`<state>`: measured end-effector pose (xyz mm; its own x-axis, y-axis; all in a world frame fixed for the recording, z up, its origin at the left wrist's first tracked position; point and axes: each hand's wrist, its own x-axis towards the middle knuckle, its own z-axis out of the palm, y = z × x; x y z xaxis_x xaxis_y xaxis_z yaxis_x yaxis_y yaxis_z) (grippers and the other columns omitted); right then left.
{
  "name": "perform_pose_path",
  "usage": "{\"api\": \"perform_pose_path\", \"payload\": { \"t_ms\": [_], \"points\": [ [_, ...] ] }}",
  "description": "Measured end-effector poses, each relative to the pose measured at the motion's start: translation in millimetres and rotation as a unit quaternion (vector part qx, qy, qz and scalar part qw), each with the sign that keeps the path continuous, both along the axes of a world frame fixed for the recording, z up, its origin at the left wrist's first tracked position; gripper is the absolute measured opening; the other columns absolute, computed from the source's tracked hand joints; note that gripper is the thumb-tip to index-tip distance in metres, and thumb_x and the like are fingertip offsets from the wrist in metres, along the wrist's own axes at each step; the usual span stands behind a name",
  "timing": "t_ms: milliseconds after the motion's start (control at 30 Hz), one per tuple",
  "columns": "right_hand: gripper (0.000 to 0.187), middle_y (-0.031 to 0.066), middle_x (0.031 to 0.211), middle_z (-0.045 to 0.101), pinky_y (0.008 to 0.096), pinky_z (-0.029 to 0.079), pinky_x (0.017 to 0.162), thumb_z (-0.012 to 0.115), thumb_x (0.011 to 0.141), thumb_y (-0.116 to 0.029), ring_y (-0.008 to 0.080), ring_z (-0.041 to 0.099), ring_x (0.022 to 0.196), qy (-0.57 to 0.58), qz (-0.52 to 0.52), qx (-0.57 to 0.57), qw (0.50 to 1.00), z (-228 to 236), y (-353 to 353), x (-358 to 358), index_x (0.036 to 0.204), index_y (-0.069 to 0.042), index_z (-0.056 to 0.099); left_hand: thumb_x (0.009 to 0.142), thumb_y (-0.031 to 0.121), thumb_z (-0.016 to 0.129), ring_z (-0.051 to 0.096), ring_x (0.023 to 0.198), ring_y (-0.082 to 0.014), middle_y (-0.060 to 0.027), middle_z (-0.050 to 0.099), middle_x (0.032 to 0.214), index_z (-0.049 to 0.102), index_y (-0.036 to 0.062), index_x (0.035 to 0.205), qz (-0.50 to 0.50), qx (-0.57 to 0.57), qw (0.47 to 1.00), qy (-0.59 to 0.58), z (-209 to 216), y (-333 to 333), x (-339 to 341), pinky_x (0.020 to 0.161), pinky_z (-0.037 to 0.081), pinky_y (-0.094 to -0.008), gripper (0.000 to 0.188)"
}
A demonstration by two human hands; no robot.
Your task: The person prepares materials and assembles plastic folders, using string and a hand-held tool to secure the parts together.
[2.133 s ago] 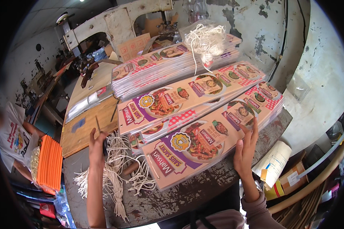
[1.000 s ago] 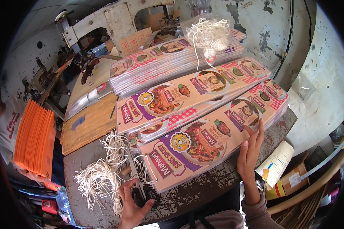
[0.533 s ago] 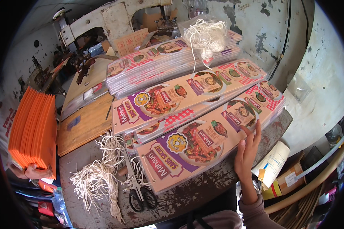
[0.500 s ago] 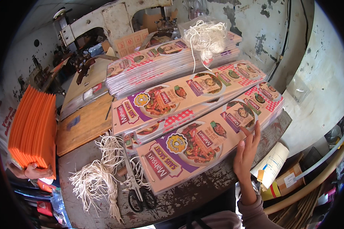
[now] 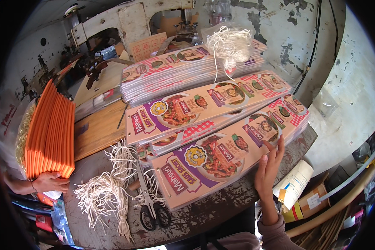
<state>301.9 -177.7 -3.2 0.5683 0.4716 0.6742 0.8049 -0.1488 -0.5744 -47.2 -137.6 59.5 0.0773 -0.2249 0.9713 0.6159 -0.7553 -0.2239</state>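
My right hand (image 5: 268,173) rests against the near right edge of a stack of long printed cardboard panels (image 5: 221,160) in clear plastic sleeves. Its fingers are stretched out and apart, thumb up, and grip nothing. The panels show food dishes, a purple band and a yellow badge, and have small holes at the left end. My left hand is out of the picture. Just behind, a second pile of the same panels (image 5: 204,108) lies at a slight angle. Left of the near stack are black-handled scissors (image 5: 151,208) and a bundle of white cords (image 5: 108,196).
At the left, another person's hand (image 5: 52,182) supports a thick orange stack of folded sheets (image 5: 52,133). A taller panel pile (image 5: 171,77) stands behind, with a bag of white cord (image 5: 229,43) on top. A wooden board (image 5: 100,133) lies left; a paper roll (image 5: 296,179) is right.
The other person's hand and the orange stack have moved right, toward the table, and a clear bag now shows beside them. My right hand has stayed put; the view has shifted slightly.
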Motion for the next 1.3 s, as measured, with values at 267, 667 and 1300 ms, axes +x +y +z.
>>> {"api": "perform_pose_path", "payload": {
  "t_ms": [267, 667, 1300],
  "points": [
    [0.037, 0.0298, 0.142, 0.016, 0.0473, 0.021, 0.104, 0.037, 0.093, -0.025, 0.0422, 0.02, 0.131, 0.005, 0.004, -0.002, 1.0, 0.3, 0.7, -1.0, 0.113, 0.004, 0.05, 0.081, 0.019, 0.058, 0.039, 0.116, -0.024, -0.0138, 0.037, 0.128, 0.029, 0.0051, 0.131, -0.013, -0.021, 0.992, -0.125, 6.2, 11.7, -12.4, 0.101, 0.027, -0.0367, 0.059],
    [0.031, 0.0298, 0.142, 0.015, 0.0474, 0.021, 0.104, 0.042, 0.091, -0.018, 0.043, 0.02, 0.131, 0.011, 0.008, 0.003, 1.0, -5.1, 1.1, 2.0, 0.114, 0.002, 0.05, 0.084, 0.016, 0.05, 0.044, 0.11, -0.0188, -0.0106, 0.046, 0.122, 0.025, 0.0086, 0.131, -0.191, -0.475, 0.742, -0.433, -17.5, 70.4, -38.4, 0.099, 0.027, -0.0362, 0.054],
    [0.033, 0.0274, 0.143, 0.017, 0.0483, 0.02, 0.103, 0.043, 0.09, -0.018, 0.042, 0.023, 0.128, 0.0, -0.003, -0.028, 1.0, -4.6, 7.0, 0.9, 0.116, 0.002, 0.049, 0.08, 0.011, 0.056, 0.043, 0.093, -0.0188, -0.0074, 0.04, 0.096, 0.047, 0.0013, 0.099, -0.367, -0.648, 0.486, -0.458, -70.0, 194.0, -127.7, 0.091, 0.039, -0.0322, 0.023]
  ]
}}
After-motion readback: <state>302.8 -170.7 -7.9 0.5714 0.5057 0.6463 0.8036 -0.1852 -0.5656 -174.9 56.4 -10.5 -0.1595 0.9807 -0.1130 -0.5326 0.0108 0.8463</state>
